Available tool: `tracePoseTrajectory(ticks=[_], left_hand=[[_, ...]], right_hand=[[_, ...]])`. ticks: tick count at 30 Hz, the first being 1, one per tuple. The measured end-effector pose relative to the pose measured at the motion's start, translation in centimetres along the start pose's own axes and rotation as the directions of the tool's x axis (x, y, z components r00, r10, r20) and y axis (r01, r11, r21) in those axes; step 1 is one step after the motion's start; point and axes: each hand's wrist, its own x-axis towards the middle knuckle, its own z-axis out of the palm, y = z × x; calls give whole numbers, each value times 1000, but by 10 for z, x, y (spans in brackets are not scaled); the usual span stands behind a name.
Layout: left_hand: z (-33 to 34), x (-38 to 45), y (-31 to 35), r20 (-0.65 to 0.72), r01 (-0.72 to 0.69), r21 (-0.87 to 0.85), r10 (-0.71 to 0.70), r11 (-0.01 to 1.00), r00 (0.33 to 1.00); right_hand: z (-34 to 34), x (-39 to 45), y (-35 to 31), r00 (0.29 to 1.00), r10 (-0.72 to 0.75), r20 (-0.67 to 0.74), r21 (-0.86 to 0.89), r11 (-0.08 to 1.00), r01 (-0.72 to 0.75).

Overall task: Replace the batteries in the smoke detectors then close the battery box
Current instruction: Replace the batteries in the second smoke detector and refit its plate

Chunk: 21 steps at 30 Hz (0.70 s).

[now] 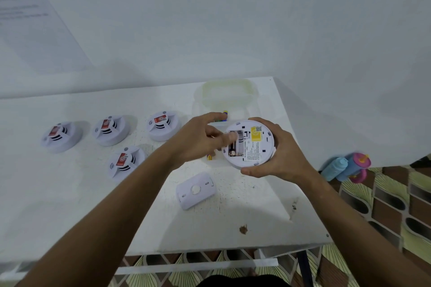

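Holding the open smoke detector (249,143) back-side up above the table's right part, the right hand (279,154) cups it from the far rim round to the near rim, fingers curled firm on the edge, likely so the battery bay faces the camera and stays steady for the other hand. Detector is round, white, with a yellow sticker (255,134) and a printed label beside an open bay; one battery (232,149) looks seated in the lower slot, upper slot partly hidden by a blurred finger. Left hand (198,140) is loosely curled, fingertip pressing into the bay; cannot tell if it pinches a battery, motion blur hides it. Removed back plate (196,190) lies flat on the table (70,205) just below, presumably set aside for refitting. A loose battery (210,157) peeks out under the left wrist. Clear battery box (227,98) sits behind the hands, open, its lid not on, batteries (222,117) visible at its near edge, close for reach. Four more detectors (112,130) rest dome-up at left, well apart from the work, probably queued or done; cannot tell which. Bottles (347,166) lie on the floor at right.
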Motion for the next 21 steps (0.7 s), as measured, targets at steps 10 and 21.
tracePoseTrajectory(ticks=[10,21], left_hand=[[-1,35,-48,-143,224,521,-174,824,974],[13,50,-48,-78,215,690,-225,691,971]], right_hand=[[-6,-12,11,998,58,-24,5,998,-57],[-7,-17,12,999,49,-13,-6,999,-50]])
